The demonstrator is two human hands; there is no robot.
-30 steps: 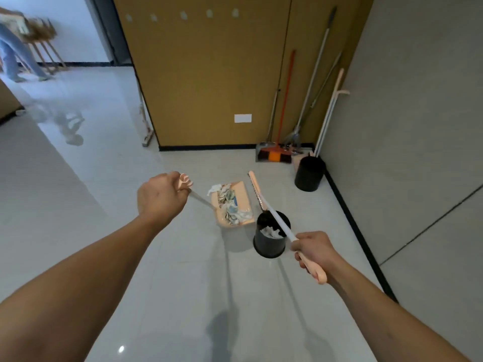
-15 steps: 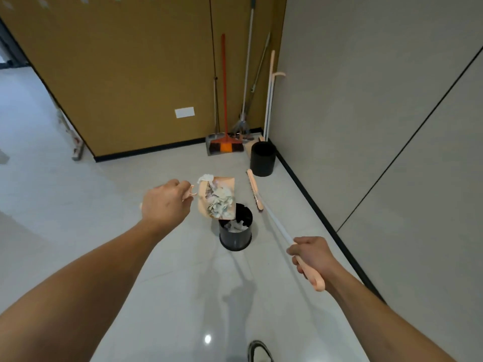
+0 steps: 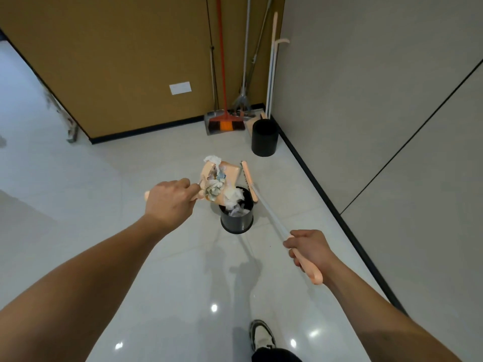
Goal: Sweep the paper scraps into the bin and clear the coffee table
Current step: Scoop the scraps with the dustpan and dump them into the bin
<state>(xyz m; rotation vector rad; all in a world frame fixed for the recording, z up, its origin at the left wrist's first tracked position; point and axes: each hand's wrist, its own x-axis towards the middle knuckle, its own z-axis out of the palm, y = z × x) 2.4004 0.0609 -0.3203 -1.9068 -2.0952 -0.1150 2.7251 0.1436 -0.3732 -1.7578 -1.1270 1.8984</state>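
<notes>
Tipped steeply over the black bin (image 3: pixel 236 220), out on the open floor (image 3: pixel 130 178) well short of the corner where the two walls meet: a peach dustpan (image 3: pixel 230 176), mouth down over the bin's rim. Held by the left hand (image 3: pixel 170 198), fingers curled tight round the dustpan's handle. Spilling from the pan into the bin: crumpled paper scraps (image 3: pixel 218 185), white and pale blue-green, some already lying inside, one white wad perched at the pan's upper edge. Likely very light and springy, quick to snag on the comb teeth along the pan's side or to drift past the rim; probably best shaken out with small taps, not a fling. Dustpan itself stiff plastic, light by the look of it, best gripped at the handle as now. Bin small and probably light too, easily knocked over by a bump from the pan. In the right hand (image 3: pixel 308 253), fingers wrapped round its peach grip: a long-handled broom (image 3: pixel 264 207), head raised just beside the bin's far rim, close enough to get in the way. Against the far wall's base, near the corner: a second black bin (image 3: pixel 264 138), an orange broom (image 3: pixel 224 124) and other leaning poles, well apart. At the near edge of the floor, one shoe (image 3: pixel 261 335). No coffee table in view.
</notes>
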